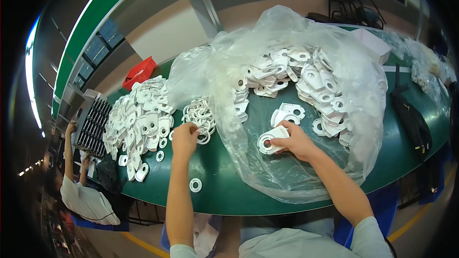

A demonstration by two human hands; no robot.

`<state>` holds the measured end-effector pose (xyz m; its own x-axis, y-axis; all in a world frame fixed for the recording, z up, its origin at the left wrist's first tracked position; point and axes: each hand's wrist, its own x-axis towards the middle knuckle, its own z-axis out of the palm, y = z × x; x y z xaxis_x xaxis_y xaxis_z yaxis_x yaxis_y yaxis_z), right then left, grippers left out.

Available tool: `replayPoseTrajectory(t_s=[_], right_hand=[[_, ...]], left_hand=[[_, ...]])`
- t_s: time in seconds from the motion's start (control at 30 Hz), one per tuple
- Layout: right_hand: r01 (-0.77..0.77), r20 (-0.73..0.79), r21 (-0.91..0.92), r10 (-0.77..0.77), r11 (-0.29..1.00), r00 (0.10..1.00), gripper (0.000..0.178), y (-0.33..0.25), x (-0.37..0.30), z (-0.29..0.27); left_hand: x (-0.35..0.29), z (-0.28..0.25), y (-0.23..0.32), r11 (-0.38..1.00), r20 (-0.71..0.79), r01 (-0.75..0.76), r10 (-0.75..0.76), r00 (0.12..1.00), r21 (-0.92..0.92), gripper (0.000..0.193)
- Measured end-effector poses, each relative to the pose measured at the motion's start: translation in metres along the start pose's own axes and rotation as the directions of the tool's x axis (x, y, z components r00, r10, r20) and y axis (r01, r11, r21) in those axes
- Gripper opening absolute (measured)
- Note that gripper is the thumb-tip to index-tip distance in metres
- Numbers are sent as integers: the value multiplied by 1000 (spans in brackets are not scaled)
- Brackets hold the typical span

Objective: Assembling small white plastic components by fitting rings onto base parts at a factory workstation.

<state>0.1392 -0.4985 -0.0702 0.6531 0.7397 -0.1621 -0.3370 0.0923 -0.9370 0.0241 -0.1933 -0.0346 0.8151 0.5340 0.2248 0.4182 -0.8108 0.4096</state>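
Left hand (184, 136) extended forward, fingers pinched on a white ring (203, 137) at the ring pile; right hand (292, 141) curled, gripping a white plastic part (270, 142) on the clear bag (287, 172) over the green worktop (215, 196).

I'm fingering white rings (200, 114) and a white plastic part (270, 142) over a dark green table (224, 186); a red bin (139, 72) is sitting behind the clear bag (287, 33).
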Motion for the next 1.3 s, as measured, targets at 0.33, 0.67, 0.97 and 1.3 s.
replayPoseTrajectory(t_s=[0.33,0.67,0.97,1.3], right_hand=[[7,-50,39,-5,999,999,30,1,1,1],[-2,-84,285,27,959,996,23,8,2,-2],[10,-68,323,13,946,998,22,9,5,-1],[24,-38,340,-12,940,999,27,12,6,-3]], left_hand=[[13,-46,47,981,-144,-181,169,975,-74,11],[-43,32,121,549,257,179,68,964,-817,14],[-54,60,114,577,364,239,108,925,-781,30],[-60,65,120,607,348,220,100,932,-764,29]])
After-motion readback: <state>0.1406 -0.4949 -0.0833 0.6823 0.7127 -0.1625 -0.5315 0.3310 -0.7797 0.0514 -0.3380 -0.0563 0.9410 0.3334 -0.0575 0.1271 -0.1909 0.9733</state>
